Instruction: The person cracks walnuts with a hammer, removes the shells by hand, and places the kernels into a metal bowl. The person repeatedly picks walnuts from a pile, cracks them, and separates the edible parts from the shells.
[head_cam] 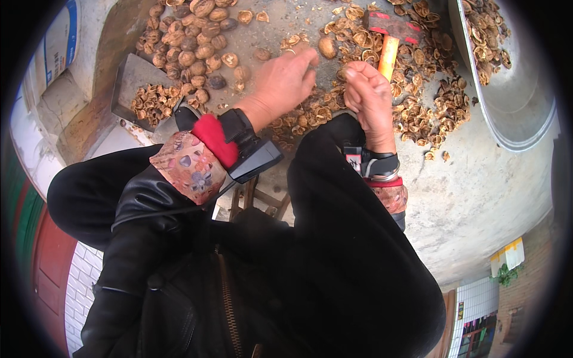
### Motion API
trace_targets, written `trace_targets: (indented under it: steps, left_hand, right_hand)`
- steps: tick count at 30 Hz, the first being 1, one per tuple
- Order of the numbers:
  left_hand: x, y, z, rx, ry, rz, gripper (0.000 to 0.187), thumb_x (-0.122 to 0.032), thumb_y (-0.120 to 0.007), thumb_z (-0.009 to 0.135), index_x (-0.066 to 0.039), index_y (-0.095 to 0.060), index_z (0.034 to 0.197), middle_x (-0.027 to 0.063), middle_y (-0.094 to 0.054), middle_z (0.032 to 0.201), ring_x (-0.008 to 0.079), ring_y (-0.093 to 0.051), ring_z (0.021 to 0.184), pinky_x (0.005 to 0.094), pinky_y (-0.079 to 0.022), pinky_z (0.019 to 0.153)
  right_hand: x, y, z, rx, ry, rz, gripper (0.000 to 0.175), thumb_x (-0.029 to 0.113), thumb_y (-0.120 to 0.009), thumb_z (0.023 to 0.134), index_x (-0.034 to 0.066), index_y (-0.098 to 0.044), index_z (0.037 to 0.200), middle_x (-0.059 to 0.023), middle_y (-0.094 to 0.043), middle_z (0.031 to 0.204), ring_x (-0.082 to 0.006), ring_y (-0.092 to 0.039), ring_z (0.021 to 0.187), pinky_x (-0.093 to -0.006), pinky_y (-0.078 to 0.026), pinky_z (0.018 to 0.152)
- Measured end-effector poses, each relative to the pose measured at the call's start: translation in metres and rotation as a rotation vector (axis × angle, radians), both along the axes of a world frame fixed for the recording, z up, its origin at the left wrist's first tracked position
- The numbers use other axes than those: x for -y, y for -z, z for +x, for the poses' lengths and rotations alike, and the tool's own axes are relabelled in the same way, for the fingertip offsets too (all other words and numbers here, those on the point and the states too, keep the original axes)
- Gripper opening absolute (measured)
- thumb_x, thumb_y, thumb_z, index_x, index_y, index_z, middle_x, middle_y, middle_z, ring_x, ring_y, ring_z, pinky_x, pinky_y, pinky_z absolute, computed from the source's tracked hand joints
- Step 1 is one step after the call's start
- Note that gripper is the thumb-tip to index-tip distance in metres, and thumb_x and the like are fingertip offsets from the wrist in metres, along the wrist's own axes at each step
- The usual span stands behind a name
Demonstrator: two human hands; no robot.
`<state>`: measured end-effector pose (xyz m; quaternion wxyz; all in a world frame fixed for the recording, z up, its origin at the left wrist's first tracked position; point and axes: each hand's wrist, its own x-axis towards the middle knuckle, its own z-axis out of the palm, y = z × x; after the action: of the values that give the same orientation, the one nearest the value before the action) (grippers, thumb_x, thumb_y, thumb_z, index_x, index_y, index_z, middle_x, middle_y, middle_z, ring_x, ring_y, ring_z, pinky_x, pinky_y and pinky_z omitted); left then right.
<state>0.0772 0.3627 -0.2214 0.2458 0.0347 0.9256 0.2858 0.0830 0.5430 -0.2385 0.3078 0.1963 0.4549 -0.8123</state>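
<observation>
My left hand [286, 80], with a ring on one finger, is bent palm down over the concrete floor. Its fingertips are hidden, so I cannot tell if it holds anything. Broken walnut shells [293, 40] lie just beyond it. My right hand [369, 100] has thumb and forefinger pinched on a small brown walnut piece [342, 74], partly covered by the fingers. Close behind that hand rests a hammer [388, 56] with a worn red head and an orange-yellow handle, lying on shells. A whole walnut [327, 48] sits between the hands and the hammer head.
Whole walnuts [197, 49] are heaped at the upper left. Beside them a metal dustpan-like scoop [123, 83] holds walnut pieces. Cracked shells [429, 105] spread across the right. A large metal basin [515, 112] with more shells stands at the right edge. My knees flank the work area.
</observation>
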Motion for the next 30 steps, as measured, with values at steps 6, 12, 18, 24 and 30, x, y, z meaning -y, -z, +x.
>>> trace_targets:
  steps: [6, 12, 18, 24, 30]
  left_hand:
    - [-0.028, 0.015, 0.017, -0.023, 0.105, 0.112, 0.018, -0.017, -0.060, 0.078, -0.009, -0.054, 0.093, 0.0108, -0.053, 0.089, 0.0304, -0.060, 0.082, 0.0418, -0.049, 0.067]
    - [-0.033, 0.030, 0.021, -0.073, 0.146, 0.029, 0.019, -0.015, -0.060, 0.077, -0.008, -0.054, 0.094, 0.0109, -0.053, 0.090, 0.0305, -0.061, 0.078, 0.0414, -0.050, 0.063]
    - [-0.032, 0.033, 0.024, -0.086, 0.151, 0.039, 0.020, -0.015, -0.061, 0.077, -0.010, -0.056, 0.096, 0.0119, -0.054, 0.089, 0.0330, -0.059, 0.076, 0.0426, -0.049, 0.063]
    - [-0.026, 0.029, 0.019, -0.127, 0.134, 0.064, 0.016, -0.012, -0.060, 0.077, -0.008, -0.057, 0.092, 0.0118, -0.056, 0.083, 0.0326, -0.059, 0.071, 0.0413, -0.048, 0.061]
    - [-0.026, -0.023, -0.001, 0.270, -0.307, 0.489, 0.010, -0.011, -0.063, 0.077, -0.006, -0.057, 0.084, 0.0040, -0.058, 0.072, 0.0145, -0.057, 0.061, 0.0275, -0.046, 0.056]
  right_hand:
    - [-0.022, -0.016, 0.004, 0.036, 0.132, -0.586, 0.024, 0.021, -0.046, 0.093, -0.0007, -0.043, 0.082, -0.0090, -0.041, 0.074, -0.0056, -0.032, 0.043, -0.0185, -0.029, 0.039]
    - [-0.024, -0.014, 0.008, -0.031, 0.195, -0.387, 0.030, 0.024, -0.043, 0.096, 0.0035, -0.043, 0.075, -0.0038, -0.039, 0.067, -0.0063, -0.032, 0.045, -0.0194, -0.029, 0.040]
    - [-0.018, -0.011, 0.016, 0.119, 0.352, -0.363, 0.023, 0.021, -0.048, 0.094, 0.0034, -0.052, 0.079, -0.0015, -0.046, 0.061, -0.0074, -0.034, 0.044, -0.0204, -0.025, 0.039]
    - [-0.018, -0.003, 0.022, 0.164, 0.396, -0.418, 0.021, 0.022, -0.050, 0.094, 0.0045, -0.054, 0.082, -0.0005, -0.047, 0.063, -0.0074, -0.035, 0.045, -0.0203, -0.025, 0.041]
    - [0.008, -0.008, 0.020, 0.299, 0.257, -0.093, 0.021, 0.026, -0.053, 0.092, 0.0061, -0.059, 0.089, 0.0006, -0.055, 0.070, -0.0077, -0.047, 0.053, -0.0206, -0.036, 0.046]
